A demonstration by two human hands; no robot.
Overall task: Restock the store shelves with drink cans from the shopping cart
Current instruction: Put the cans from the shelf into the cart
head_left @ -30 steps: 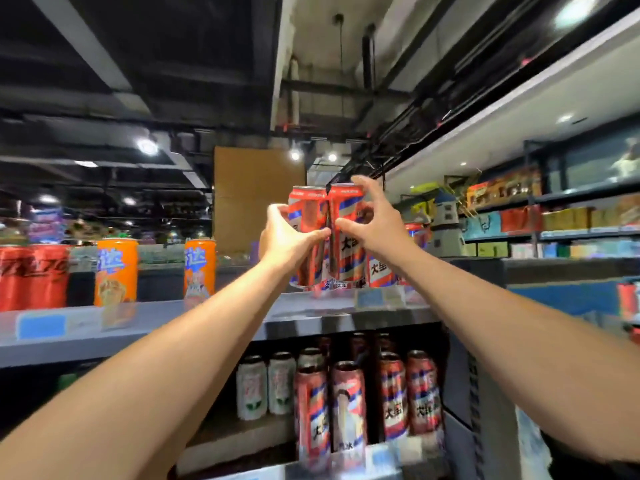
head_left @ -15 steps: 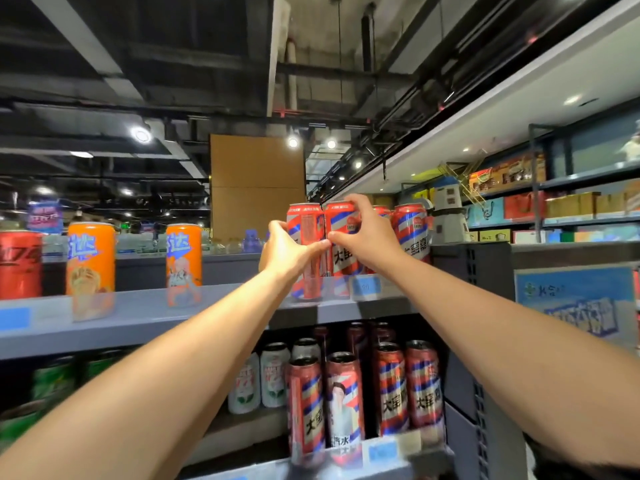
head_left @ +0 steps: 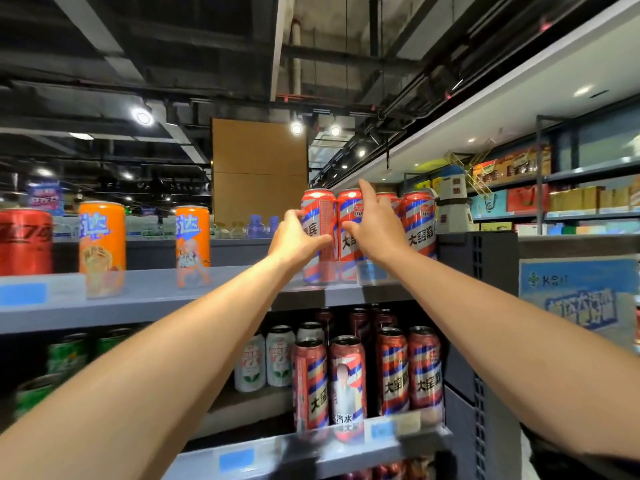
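Nearest the camera, both bare forearms stretch up and forward toward the top shelf (head_left: 166,289). Below them, the lower shelf (head_left: 311,448) is already filled with red striped cans and a few white ones.

The left hand (head_left: 298,237) wraps its fingers and thumb round the left can (head_left: 317,216), low on the body. The right hand (head_left: 375,226) holds the right can (head_left: 348,220), thumb at the front and index finger raised over the rim. The two cans stand upright and touching, at the right end of the top shelf.

A second ago both cans were held up just above the shelf edge; now their bases sit down behind the price strip, so they have been lowered onto the shelf and pushed in beside the two striped cans (head_left: 420,220) already standing to the right. Both hands are still clasped on them, so release has not happened yet. I judge this pair as good as placed; letting go and returning to the cart comes next. The cart is out of view.

Farther left on the same shelf stand two orange cans (head_left: 102,237) and a red can (head_left: 24,240), well apart from the hands.
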